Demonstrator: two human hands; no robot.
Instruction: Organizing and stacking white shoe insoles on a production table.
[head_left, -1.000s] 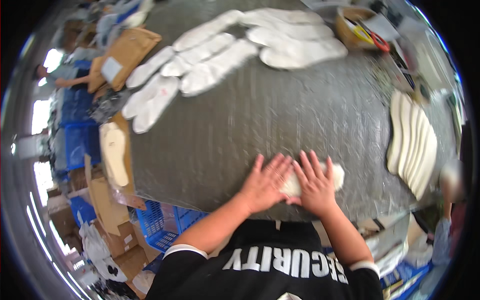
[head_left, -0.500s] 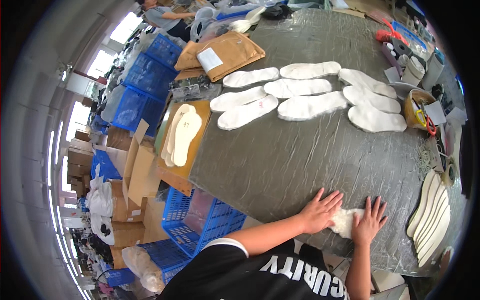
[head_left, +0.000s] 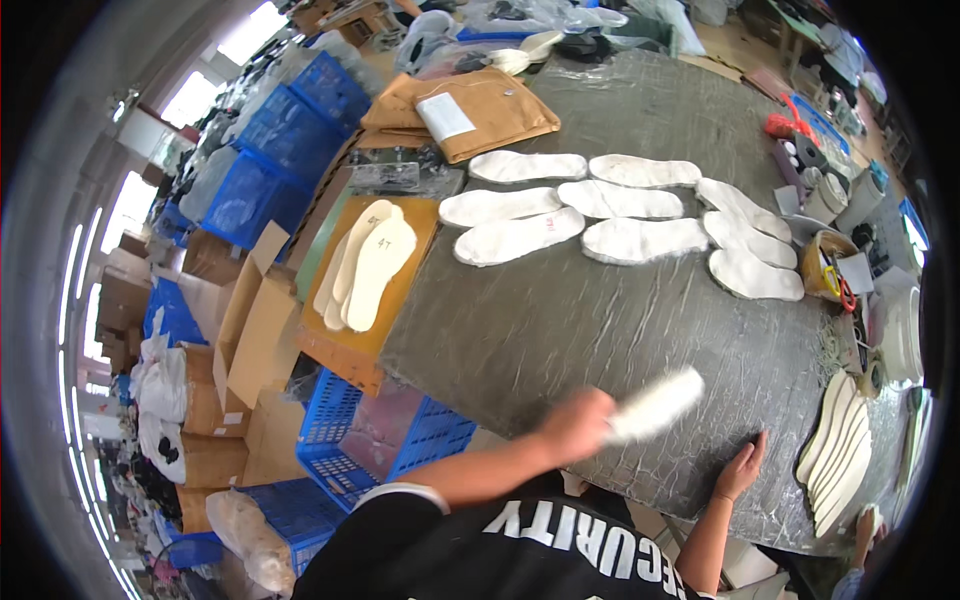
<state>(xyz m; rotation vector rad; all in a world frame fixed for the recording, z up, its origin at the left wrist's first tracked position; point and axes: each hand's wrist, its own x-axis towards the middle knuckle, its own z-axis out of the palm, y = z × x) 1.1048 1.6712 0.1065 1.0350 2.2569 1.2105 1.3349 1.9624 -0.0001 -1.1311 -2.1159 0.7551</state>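
Observation:
My left hand grips one end of a fluffy white insole, raised over the near part of the dark table. Both are smeared by motion. My right hand is near the table's front edge, seen side-on with its fingers stretched out and nothing in it. Further back, several white insoles lie in rows. To the right of my right hand, a fanned stack of cream insoles rests on the table.
An orange-brown board at left carries cream insole templates. Behind it lies a brown folded package. A blue crate stands below the table's left edge. At right is a tub with scissors; another person's hand shows at lower right.
The fluffy insole lay on the table under both hands; my left hand has lifted it and moved left. My right hand has drawn back toward the front edge. The whole view has shifted.

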